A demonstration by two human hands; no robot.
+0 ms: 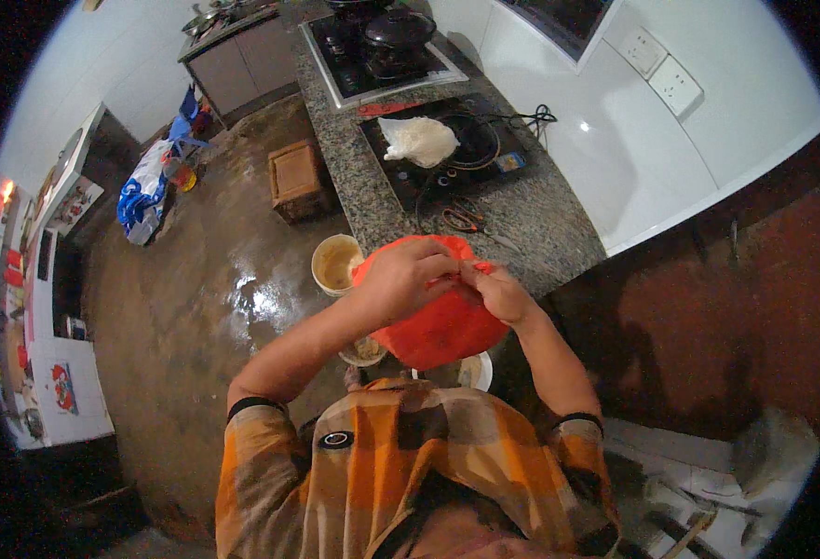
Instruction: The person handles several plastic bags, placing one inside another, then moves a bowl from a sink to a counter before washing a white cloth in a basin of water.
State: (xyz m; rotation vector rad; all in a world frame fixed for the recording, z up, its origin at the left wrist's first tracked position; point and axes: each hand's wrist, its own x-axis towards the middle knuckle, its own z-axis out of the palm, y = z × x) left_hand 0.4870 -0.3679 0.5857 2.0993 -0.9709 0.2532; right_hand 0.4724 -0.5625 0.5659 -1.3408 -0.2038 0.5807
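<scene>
A red plastic bag point(445, 332) hangs in front of my chest, at the near end of the granite counter. My left hand point(410, 272) grips its gathered top. Beside it my right hand point(497, 286) pinches a twisted piece of the same bag. The fingers of both hands meet at the bag's top; what the bag holds is hidden. Just beyond it on the counter lie scissors point(462, 221) with orange-and-black handles and a knife point(502, 241). A knotted white plastic bag point(420, 141) with pale contents rests on the black cooktop point(403, 178).
Left of the counter a tub point(336, 264) stands low down, with a bowl point(364, 351) and a white basin point(478, 370) partly under the red bag. A brown box point(296, 178) sits on the wet floor. Farther along are a gas stove point(343, 73) and a lidded pot point(399, 29).
</scene>
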